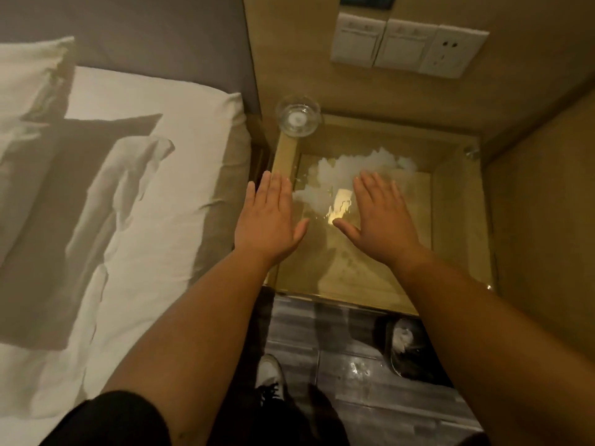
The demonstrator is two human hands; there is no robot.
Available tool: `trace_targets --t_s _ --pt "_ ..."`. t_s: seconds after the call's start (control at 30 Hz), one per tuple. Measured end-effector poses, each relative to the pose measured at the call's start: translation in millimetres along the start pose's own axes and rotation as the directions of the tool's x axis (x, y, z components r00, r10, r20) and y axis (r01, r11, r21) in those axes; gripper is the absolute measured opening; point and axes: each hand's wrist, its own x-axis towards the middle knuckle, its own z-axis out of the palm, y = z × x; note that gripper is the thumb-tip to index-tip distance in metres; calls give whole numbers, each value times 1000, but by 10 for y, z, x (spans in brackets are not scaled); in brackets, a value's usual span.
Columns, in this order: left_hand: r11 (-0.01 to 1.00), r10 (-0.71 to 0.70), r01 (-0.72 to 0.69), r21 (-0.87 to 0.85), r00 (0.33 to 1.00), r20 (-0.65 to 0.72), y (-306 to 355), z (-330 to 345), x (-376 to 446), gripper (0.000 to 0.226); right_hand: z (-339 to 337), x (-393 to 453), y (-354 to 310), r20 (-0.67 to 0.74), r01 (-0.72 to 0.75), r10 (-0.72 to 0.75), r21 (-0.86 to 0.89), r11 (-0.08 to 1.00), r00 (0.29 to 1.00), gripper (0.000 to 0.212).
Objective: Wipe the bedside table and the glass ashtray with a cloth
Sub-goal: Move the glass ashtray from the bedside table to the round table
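— What takes up most of the view?

— A bed (112,194) with white bedding fills the left. Just right of it stands the bedside table (457,220), a square piece with a glossy glass top that mirrors a bright white patch and a yellowish glare near its middle.

— And the person?

— Both bare forearms reach forward over the table. The left hand (269,220) is spread flat, palm down, fingers together and thumb out, holding nothing, over the table's left edge. The right hand (380,217) is spread the same way, empty, over the middle of the glass. Whether the palms touch the glass, I cannot tell.

— Where is the ashtray?

— The glass ashtray (298,115) sits at the far left corner of the table, well apart from both hands. It is round, clear, thick-walled, with a pale disc showing at its centre.

— Anything smaller?

— A switch panel (409,45) on the wall above, and a shoe (272,375) on the grey floor.
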Motion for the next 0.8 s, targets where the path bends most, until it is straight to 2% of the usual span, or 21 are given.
trace_targets --t_s 0.3,0.5,0.57,0.67,0.8 --pt "998 50 -47 -50 997 63 -557 195 838 89 181 922 -137 55 -86 79 145 986 995 92" --pt "973 26 -13 -232 998 55 -711 432 1506 94 400 1694 44 59 -74 60 267 961 996 95" --pt "940 -4 20 -341 999 49 -764 501 1811 96 467 1981 102 49 -72 60 316 946 997 98" --pt "840 -52 68 -539 998 45 -853 628 2257 99 539 2336 199 51 -79 64 385 920 997 106" --pt "756 -53 96 -648 995 87 -880 769 2545 104 658 2656 272 56 -51 29 441 896 998 111"
